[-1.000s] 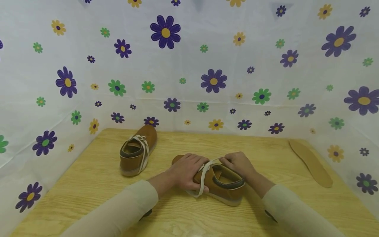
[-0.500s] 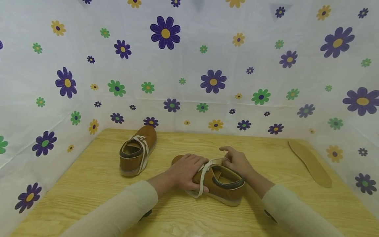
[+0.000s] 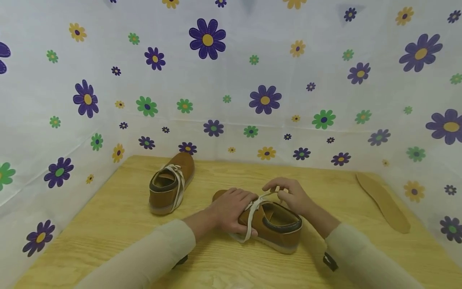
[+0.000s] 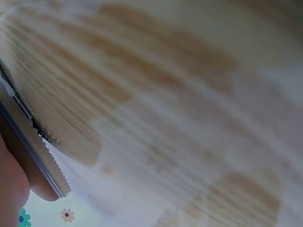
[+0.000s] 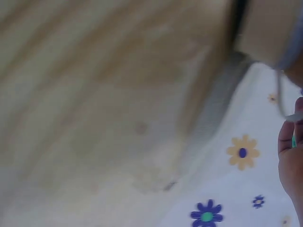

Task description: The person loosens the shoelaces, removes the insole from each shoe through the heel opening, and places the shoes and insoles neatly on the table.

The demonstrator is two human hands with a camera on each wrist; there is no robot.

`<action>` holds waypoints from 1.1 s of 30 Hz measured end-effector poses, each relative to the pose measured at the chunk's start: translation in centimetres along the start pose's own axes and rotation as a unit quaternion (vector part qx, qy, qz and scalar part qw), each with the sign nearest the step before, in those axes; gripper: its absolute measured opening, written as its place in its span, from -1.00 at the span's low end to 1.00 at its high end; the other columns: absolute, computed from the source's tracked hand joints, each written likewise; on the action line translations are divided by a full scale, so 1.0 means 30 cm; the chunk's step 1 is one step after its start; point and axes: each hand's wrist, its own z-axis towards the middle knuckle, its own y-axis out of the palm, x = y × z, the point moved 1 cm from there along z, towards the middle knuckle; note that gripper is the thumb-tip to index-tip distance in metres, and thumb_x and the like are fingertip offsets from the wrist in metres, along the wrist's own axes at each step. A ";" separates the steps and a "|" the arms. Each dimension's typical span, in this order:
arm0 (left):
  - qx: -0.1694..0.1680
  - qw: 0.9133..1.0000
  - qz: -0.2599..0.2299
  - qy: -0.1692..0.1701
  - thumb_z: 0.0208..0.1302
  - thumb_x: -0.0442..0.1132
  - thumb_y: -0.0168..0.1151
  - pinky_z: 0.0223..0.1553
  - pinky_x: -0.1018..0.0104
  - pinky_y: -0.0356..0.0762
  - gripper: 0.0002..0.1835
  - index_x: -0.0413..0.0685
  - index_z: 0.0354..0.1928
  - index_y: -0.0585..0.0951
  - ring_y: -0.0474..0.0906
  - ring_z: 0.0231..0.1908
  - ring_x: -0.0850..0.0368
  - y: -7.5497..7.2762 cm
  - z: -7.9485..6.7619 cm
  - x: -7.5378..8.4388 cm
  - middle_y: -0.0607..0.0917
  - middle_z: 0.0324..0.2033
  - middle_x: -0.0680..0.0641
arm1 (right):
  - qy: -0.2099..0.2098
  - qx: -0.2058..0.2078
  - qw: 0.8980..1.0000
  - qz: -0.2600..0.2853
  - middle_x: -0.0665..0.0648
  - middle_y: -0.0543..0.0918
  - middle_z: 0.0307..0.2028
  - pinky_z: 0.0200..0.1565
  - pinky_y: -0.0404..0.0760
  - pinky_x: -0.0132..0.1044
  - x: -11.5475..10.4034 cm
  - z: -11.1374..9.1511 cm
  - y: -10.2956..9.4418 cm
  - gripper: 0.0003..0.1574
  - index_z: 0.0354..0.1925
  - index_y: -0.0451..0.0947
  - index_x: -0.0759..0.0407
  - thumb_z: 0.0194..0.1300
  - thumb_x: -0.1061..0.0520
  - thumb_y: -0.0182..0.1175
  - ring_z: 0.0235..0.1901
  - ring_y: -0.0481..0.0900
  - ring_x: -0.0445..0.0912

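Note:
A brown shoe (image 3: 285, 239) with cream laces lies on its sole at the middle of the table, toe pointing far left. My left hand (image 3: 231, 210) grips its front part, fingers over the top and thumb along the near side; the left wrist view shows the ridged edge of the sole (image 4: 45, 151) beside that hand. At the far side of the shoe's opening, my right hand (image 3: 290, 194) holds one end of the shoelace (image 3: 268, 194), which stretches up from the eyelets. Another lace loop (image 3: 249, 224) hangs over the near side. Part of the toe is hidden.
A second brown shoe (image 3: 160, 198), laced, stands at the back left of the wooden table (image 3: 108, 241). Toward the right edge lies a tan insole (image 3: 384, 202). A white flowered cloth (image 3: 223, 72) walls the back and sides.
My right hand's index finger stretched out off the lace, then bent back down toward it. The left hand stays on the shoe. The head view has shifted slightly.

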 end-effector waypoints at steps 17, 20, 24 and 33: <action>0.001 1.000 0.006 0.005 0.10 0.55 0.13 0.36 0.07 0.30 -0.08 0.12 0.35 0.34 0.41 0.29 0.10 -0.006 -0.010 0.005 0.51 0.27 0.05 | -0.229 -0.030 0.961 -0.150 0.01 0.61 -0.27 -0.18 0.53 -0.21 -0.070 0.041 0.079 -0.77 -0.41 0.63 0.06 0.13 0.37 0.16 -0.23 0.51 -0.13; 0.012 1.000 0.000 0.011 0.11 0.54 0.15 0.33 0.07 0.33 -0.12 0.12 0.31 0.36 0.43 0.26 0.10 -0.008 -0.008 0.008 0.53 0.24 0.05 | -0.267 -0.022 0.950 -0.161 0.01 0.59 -0.28 -0.19 0.51 -0.22 -0.070 0.039 0.083 -0.74 -0.43 0.60 0.05 0.14 0.39 0.11 -0.25 0.48 -0.13; 0.017 1.000 -0.005 0.011 0.10 0.54 0.16 0.33 0.06 0.33 -0.08 0.13 0.36 0.34 0.43 0.27 0.11 -0.011 -0.005 0.011 0.51 0.26 0.06 | -0.268 -0.010 0.949 -0.168 0.02 0.56 -0.30 -0.18 0.50 -0.22 -0.071 0.035 0.083 -0.68 -0.48 0.52 0.06 0.17 0.43 0.00 -0.27 0.46 -0.13; -0.005 1.000 -0.011 0.004 0.16 0.47 0.16 0.37 0.06 0.28 -0.04 0.08 0.47 0.25 0.38 0.32 0.11 -0.019 -0.002 0.010 0.46 0.33 0.04 | -0.227 -0.003 0.961 -0.160 0.03 0.62 -0.34 -0.20 0.52 -0.23 -0.070 0.018 0.070 -0.67 -0.61 0.52 0.06 0.10 0.36 -0.05 -0.29 0.48 -0.15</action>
